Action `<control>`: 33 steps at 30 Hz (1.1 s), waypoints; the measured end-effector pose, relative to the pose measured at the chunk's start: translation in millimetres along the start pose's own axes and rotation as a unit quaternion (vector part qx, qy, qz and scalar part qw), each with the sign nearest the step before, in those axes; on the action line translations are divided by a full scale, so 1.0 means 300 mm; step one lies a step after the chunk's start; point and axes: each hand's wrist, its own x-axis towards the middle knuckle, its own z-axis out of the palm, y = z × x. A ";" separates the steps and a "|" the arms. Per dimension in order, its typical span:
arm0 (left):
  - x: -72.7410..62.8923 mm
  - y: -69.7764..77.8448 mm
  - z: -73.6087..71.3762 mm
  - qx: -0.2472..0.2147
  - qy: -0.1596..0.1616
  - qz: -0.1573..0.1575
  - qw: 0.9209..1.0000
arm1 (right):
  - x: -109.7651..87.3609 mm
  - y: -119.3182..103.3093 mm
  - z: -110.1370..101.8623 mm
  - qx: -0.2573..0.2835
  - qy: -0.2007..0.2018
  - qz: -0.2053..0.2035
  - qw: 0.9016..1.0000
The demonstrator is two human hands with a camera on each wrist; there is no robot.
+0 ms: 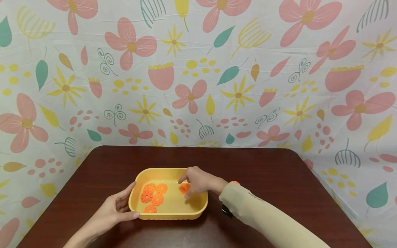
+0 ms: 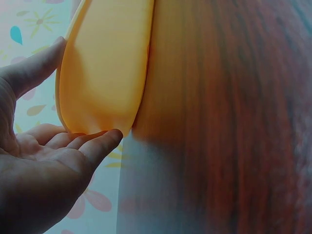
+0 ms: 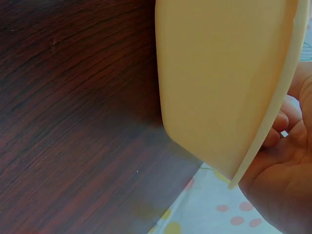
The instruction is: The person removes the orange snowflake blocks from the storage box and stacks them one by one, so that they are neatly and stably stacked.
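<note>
Flowered cloth (image 1: 190,69) rises behind a dark table (image 1: 263,168). Thumb and fingers of the left hand (image 1: 113,208) grip the left end of a yellow tray (image 1: 169,216). Orange discs (image 1: 147,196) cluster inside at left; a lone disc (image 1: 184,188) (pinched or not, I cannot tell) shows at right between the right hand's (image 1: 200,179) parted thumb and forefinger.
</note>
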 end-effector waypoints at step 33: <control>0.001 -0.003 -0.002 0.002 0.000 -0.004 1.000 | 0.050 -0.019 0.091 -0.025 0.019 0.028 0.999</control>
